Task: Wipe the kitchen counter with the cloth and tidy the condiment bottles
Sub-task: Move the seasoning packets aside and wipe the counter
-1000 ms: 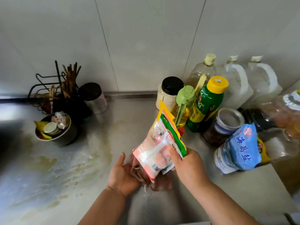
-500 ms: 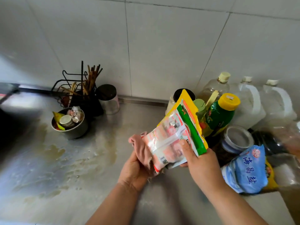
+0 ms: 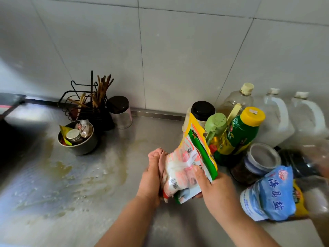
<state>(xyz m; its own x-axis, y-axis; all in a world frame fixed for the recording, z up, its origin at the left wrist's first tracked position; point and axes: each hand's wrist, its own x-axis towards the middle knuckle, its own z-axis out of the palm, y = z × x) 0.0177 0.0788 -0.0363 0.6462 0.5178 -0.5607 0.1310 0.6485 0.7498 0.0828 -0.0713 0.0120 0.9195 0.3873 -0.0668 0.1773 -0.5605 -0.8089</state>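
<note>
Head view: right hand (image 3: 216,188) is gripping a stack of seasoning packets (image 3: 188,163) above the steel counter (image 3: 110,202), thumb lying across the front. Left hand (image 3: 151,177) is clutching a pinkish cloth (image 3: 161,157) pressed against the packets' left edge. Condiment bottles (image 3: 238,134) are standing clustered just behind, at right. Yellowish wet smears are lying across the counter at left, near a metal bowl (image 3: 78,139).
</note>
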